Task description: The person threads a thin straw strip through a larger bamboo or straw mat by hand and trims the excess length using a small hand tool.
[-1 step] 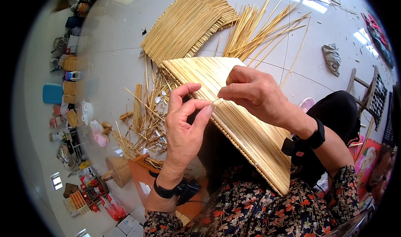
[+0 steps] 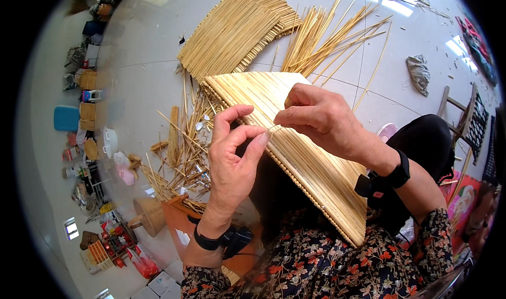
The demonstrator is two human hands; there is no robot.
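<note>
A straw mat [image 2: 311, 156] made of pale stalks laid side by side rests across my lap, tilted, with a bound beaded edge on its left side. At that edge, the thumb and index finger of my left hand [image 2: 232, 151] pinch one end of a short pale thread [image 2: 272, 128]. Over the mat's surface, the bent fingers of my right hand [image 2: 319, 117] grip the same thread a little farther up. Only a small length of it shows between the fingertips. What lies inside the right fingers is hidden.
More straw mats [image 2: 226, 35] lie stacked on the floor ahead, beside a fan of loose stalks [image 2: 316, 40]. Cut straw scraps [image 2: 184, 146] litter the left side, near an orange-brown stool [image 2: 176, 220]. A grey cloth [image 2: 418, 73] and a chair [image 2: 466, 114] are on the right.
</note>
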